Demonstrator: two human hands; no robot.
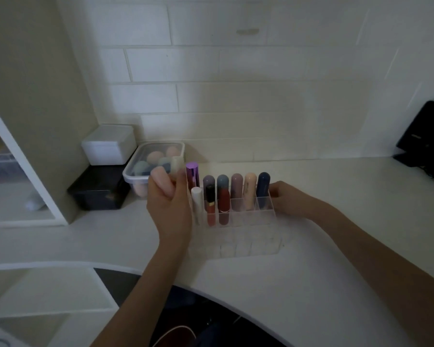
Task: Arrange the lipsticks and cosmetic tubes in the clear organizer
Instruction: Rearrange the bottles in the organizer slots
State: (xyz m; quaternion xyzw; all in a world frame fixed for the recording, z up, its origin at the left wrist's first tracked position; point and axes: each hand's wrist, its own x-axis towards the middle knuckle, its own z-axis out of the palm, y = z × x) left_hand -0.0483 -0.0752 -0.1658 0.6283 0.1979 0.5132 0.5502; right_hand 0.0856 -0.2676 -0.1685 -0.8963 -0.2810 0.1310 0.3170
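The left hand (167, 196) is raised at the left end of the clear organizer (238, 221), with its fingers curled in. It seems to pinch something pale near the purple metallic tube (193, 175), but the fingers hide it, so I cannot tell if it really holds a tube or only touches one. The right hand (290, 200) rests against the right end of the organizer, fingers behind the wall. I think it steadies the light plastic stand so that it does not slide while the other hand works; whether its fingers grip the wall or only press it is not visible.

Inside the organizer, the back row carries the purple tube, then a grey-lilac tube (208, 182), a blue-grey one (222, 182), a mauve one (236, 184), a peach one (250, 187) and a navy one (263, 186), all upright, each in its own cell. In front stand a white tube (197, 204), a lip gloss with a black cap (210, 206) and a red tube (223, 201). The front cells look unfilled.

The organizer stands on the white counter (311, 271). Behind the left hand is a clear lidded box of makeup sponges (156, 162), and beside it a white box (108, 145) on a black box (98, 190).
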